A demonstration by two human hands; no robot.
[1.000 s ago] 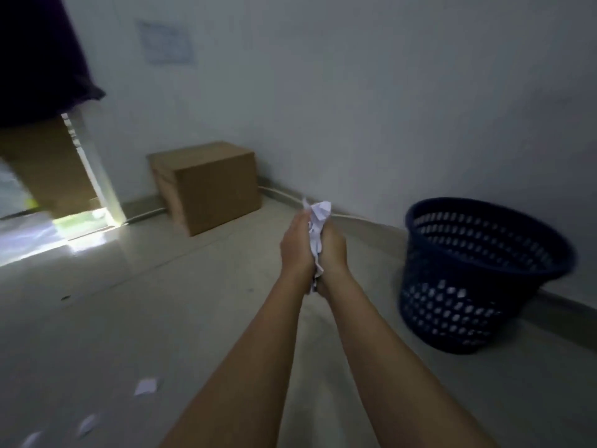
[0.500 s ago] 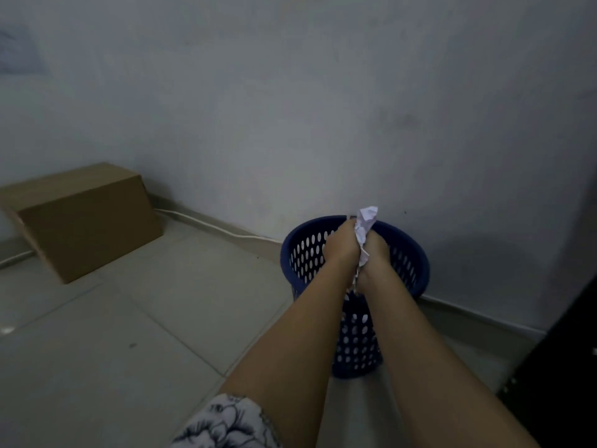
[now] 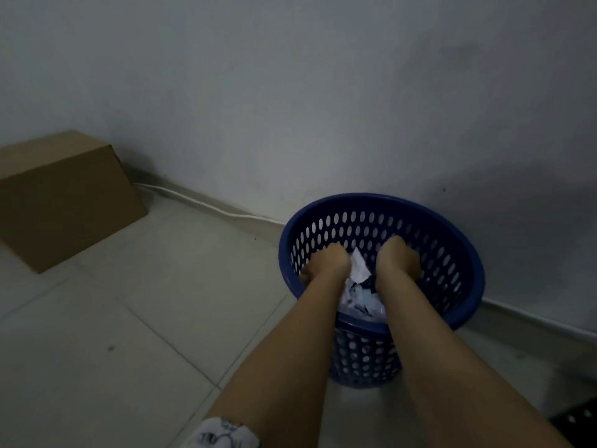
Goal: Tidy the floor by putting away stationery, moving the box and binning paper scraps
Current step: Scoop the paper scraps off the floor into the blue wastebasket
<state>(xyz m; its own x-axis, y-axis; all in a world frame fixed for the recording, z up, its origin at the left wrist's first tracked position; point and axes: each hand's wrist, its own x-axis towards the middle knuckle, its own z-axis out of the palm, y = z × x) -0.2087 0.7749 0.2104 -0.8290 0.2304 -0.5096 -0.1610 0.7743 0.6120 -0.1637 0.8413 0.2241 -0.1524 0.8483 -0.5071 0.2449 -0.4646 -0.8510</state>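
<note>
A dark blue perforated waste basket [image 3: 458,253] stands on the tiled floor against the wall. Both my hands hang inside its mouth, a hand's width apart, fingers pointing down. My left hand [image 3: 326,263] is at the left of the opening, my right hand [image 3: 399,258] at the right. A white paper scrap [image 3: 358,270] hangs loose between them, beside my left hand. More crumpled white scraps [image 3: 361,302] lie lower in the basket. Neither hand grips anything that I can see. The brown cardboard box [image 3: 64,202] sits on the floor at the left, against the wall.
A white cable [image 3: 200,202] runs along the foot of the wall between the box and the basket. A dark object [image 3: 578,418] fills the bottom right corner. Pale floor tiles [image 3: 129,318] spread to the left of my arms.
My hands, pressed together round the paper wad, reached the basket, dropped into its mouth and parted. The paper has left them and falls into the basket.
</note>
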